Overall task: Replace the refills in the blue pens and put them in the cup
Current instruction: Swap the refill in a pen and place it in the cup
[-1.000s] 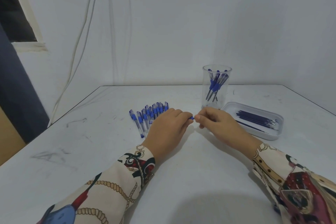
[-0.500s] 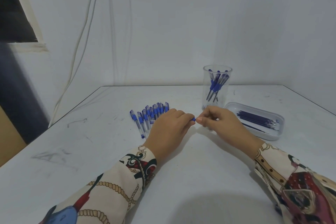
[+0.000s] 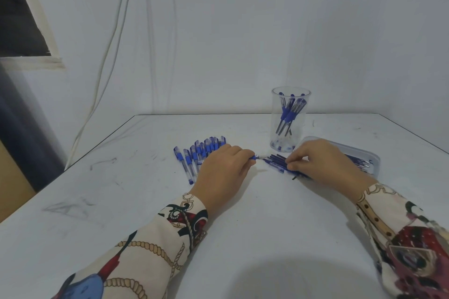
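White tabletop (image 3: pixel 255 238) is carrying everything, the clear cup (image 3: pixel 290 121) standing near its far edge with several blue pens upright inside. A tray (image 3: pixel 375 161) is lying just right of the cup. A row of blue pens (image 3: pixel 198 153) is lying left of the cup. In front of the cup, loose refills (image 3: pixel 275 162) are lying under the right hand (image 3: pixel 320 162), whose fingers are pinching together on them. The left hand (image 3: pixel 223 170), left of that, is keeping fingers clamped on a pen (image 3: pixel 254 158).
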The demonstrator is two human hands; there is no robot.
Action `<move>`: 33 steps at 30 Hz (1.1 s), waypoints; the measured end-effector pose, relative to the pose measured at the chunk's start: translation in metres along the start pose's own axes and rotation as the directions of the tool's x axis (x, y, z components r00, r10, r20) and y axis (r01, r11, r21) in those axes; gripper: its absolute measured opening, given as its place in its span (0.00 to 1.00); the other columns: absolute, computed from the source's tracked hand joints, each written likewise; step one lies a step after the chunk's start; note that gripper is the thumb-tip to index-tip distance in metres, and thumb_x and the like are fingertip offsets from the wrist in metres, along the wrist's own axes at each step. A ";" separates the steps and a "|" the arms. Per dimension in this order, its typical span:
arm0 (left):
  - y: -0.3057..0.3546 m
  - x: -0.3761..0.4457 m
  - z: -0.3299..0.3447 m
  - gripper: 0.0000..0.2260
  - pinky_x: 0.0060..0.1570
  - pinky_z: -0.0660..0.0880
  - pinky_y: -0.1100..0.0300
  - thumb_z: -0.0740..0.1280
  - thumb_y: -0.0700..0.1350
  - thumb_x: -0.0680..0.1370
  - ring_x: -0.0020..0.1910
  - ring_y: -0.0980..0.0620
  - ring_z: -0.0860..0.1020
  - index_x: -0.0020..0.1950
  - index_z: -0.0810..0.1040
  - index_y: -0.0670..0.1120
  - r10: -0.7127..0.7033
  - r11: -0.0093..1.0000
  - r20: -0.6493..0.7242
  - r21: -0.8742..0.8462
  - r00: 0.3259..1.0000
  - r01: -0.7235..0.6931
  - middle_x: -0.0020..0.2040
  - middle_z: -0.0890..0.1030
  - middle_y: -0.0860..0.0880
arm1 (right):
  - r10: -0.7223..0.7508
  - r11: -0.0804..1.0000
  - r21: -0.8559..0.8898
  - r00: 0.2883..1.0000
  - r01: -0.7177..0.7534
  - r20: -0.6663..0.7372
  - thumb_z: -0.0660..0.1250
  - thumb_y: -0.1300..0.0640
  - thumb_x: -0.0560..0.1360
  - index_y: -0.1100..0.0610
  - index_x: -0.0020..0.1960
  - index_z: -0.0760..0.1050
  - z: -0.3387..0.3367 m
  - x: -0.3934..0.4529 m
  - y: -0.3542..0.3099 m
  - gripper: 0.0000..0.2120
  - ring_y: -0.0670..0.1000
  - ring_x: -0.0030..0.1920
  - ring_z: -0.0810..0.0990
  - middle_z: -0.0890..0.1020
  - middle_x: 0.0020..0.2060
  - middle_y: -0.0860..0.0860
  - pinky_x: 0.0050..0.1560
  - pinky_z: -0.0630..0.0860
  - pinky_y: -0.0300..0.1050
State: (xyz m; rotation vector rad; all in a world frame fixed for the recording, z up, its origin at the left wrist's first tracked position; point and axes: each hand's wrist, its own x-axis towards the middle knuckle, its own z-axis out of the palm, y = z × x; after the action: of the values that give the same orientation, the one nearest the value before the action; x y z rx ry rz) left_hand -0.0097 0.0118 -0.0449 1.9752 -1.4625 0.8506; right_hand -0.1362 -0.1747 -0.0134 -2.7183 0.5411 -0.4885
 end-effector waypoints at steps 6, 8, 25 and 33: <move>-0.002 -0.001 -0.001 0.10 0.31 0.75 0.54 0.62 0.47 0.77 0.35 0.49 0.76 0.48 0.80 0.44 -0.027 1.000 0.002 0.000 1.000 0.027 0.37 0.81 0.50 | -0.222 0.922 -0.329 0.975 0.203 -0.021 0.61 0.48 0.76 0.46 0.51 0.82 0.019 -0.004 -0.011 0.11 0.49 0.46 0.72 0.78 0.42 0.46 0.46 0.68 0.46; -0.002 -0.001 -0.001 0.13 0.32 0.75 0.54 0.59 0.49 0.78 0.35 0.49 0.76 0.49 0.80 0.44 -0.029 1.000 0.008 -0.004 1.000 0.029 0.37 0.81 0.50 | -0.225 0.926 -0.319 0.974 0.203 -0.031 0.62 0.46 0.76 0.45 0.52 0.81 0.020 -0.004 -0.014 0.11 0.48 0.48 0.72 0.78 0.45 0.45 0.48 0.68 0.45; -0.001 -0.003 -0.001 0.09 0.35 0.75 0.53 0.62 0.44 0.77 0.38 0.49 0.76 0.51 0.81 0.44 -0.063 0.998 0.070 0.000 0.996 0.063 0.39 0.81 0.49 | -0.243 0.928 -0.295 0.970 0.228 -0.017 0.62 0.47 0.76 0.45 0.54 0.80 0.024 -0.006 -0.020 0.11 0.47 0.47 0.72 0.81 0.44 0.44 0.44 0.64 0.42; -0.001 -0.003 -0.002 0.08 0.36 0.74 0.54 0.64 0.43 0.77 0.39 0.50 0.76 0.52 0.80 0.45 -0.066 0.998 0.080 0.006 0.995 0.066 0.40 0.81 0.50 | -0.183 0.983 -0.048 0.979 0.179 -0.088 0.65 0.51 0.77 0.50 0.56 0.78 0.015 -0.007 -0.025 0.09 0.45 0.47 0.77 0.82 0.47 0.46 0.49 0.73 0.39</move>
State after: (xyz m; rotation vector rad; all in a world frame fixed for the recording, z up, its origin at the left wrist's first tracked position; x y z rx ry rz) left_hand -0.0095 0.0155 -0.0453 2.0695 -1.4328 0.7532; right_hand -0.1290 -0.1465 -0.0198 -2.8084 0.3302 -0.6589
